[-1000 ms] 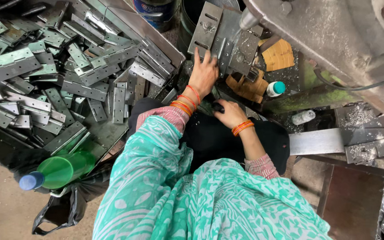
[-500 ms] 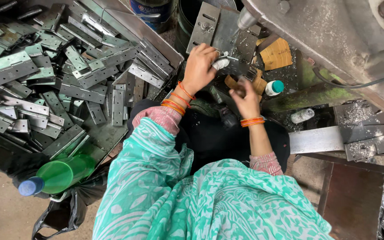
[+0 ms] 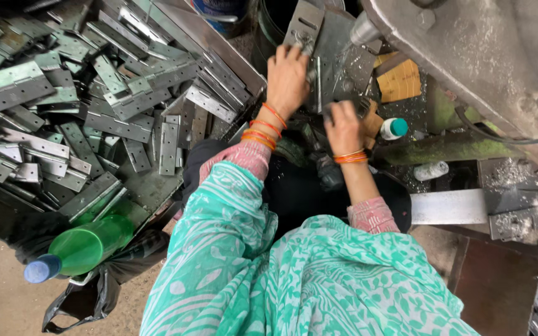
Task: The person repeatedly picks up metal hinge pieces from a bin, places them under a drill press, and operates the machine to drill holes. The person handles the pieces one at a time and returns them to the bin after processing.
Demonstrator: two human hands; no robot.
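From the head view, your left hand point(image 3: 287, 78) lies flat with spread fingers on a grey metal hinge plate point(image 3: 306, 25) at the machine bed point(image 3: 344, 56). Your right hand point(image 3: 344, 127) is closed near the plate's lower edge; what it pinches you cannot tell. A tray of hinges point(image 3: 219, 46) stands to the left.

Both arms extend forward from the body, away from the camera, sleeves ending near the forearm. Left hand point(image 3: 287, 78) reaches farther, back of hand up, fingers spread and pressed flat, slightly blurred. Orange bangles sit on the left wrist. Right hand point(image 3: 344, 127) lies nearer and to the right, fingers curled downward in a loose fist; what it grips cannot be made out. Orange bangles ring the right wrist.
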